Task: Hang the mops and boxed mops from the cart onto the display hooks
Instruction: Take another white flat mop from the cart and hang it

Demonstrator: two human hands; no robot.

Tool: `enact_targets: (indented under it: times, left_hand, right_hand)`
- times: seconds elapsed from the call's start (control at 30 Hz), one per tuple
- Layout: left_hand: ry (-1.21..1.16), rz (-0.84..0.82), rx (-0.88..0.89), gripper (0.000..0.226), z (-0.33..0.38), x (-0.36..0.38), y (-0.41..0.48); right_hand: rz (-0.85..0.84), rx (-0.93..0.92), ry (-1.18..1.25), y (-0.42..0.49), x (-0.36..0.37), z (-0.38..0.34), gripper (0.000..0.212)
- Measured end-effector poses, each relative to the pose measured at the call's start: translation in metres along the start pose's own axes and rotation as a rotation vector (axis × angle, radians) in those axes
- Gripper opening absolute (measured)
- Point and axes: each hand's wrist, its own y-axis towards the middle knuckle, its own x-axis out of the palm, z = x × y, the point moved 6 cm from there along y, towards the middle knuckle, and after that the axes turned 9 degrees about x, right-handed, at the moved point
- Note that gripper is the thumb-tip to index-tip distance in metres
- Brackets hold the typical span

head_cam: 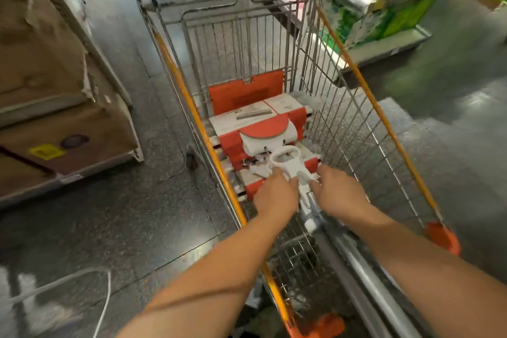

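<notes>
Red-and-white boxed mops (258, 123) lie stacked in the bottom of a wire shopping cart (343, 129) with orange trim. On top of them lies a white mop with a ring-shaped handle end (285, 159); its shaft runs back toward me. Both my arms reach down into the cart. My left hand (275, 196) curls around the white mop from the left, just below the ring. My right hand (338, 192) grips the same white part from the right side. The fingertips of both hands are hidden against the mop.
Torn brown cardboard boxes (55, 96) stand on a low shelf at the left. Green packaged goods (384, 3) fill a shelf at the upper right. A white cable (104, 304) lies on the dark speckled floor at lower left.
</notes>
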Motion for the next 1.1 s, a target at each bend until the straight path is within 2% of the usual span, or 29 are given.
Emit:
enact_targets:
  times: [0.13, 0.3, 0.4, 0.5, 0.57, 0.63, 0.8, 1.0, 1.1]
  left_hand:
    - [-0.194, 0.010, -0.134, 0.043, -0.015, 0.028, 0.013]
    - [-0.356, 0.051, -0.109, 0.044, -0.023, 0.042, 0.023]
    - [-0.415, 0.082, -0.061, 0.045, -0.020, 0.040, 0.025]
    - [-0.474, 0.104, -0.068, 0.038, -0.019, 0.044, 0.027]
    - [-0.510, 0.109, -0.083, 0.039, -0.021, 0.048, 0.028]
    - [-0.547, 0.133, -0.091, 0.040, -0.022, 0.049, 0.028]
    - [-0.605, 0.155, -0.079, 0.045, -0.023, 0.051, 0.026]
    - [-0.654, 0.125, -0.081, 0.039, -0.022, 0.054, 0.021]
    - [-0.703, 0.126, -0.089, 0.036, -0.017, 0.054, 0.016]
  right_hand:
    - [-0.054, 0.038, 0.055, 0.017, 0.027, 0.008, 0.034]
    - [-0.053, 0.025, 0.089, 0.022, 0.037, 0.004, 0.037]
    - [-0.061, -0.015, 0.085, 0.025, 0.037, -0.002, 0.035]
    - [-0.117, 0.033, 0.129, 0.030, 0.042, -0.001, 0.037]
    - [-0.133, 0.112, 0.226, 0.033, 0.047, 0.005, 0.039]
    - [-0.157, 0.114, 0.236, 0.033, 0.050, 0.004, 0.038]
    - [-0.140, 0.114, 0.255, 0.032, 0.049, 0.005, 0.040]
    - [-0.086, 0.181, 0.280, 0.025, 0.048, 0.011, 0.048]
    - [-0.089, 0.172, 0.271, 0.017, 0.043, 0.010, 0.043]
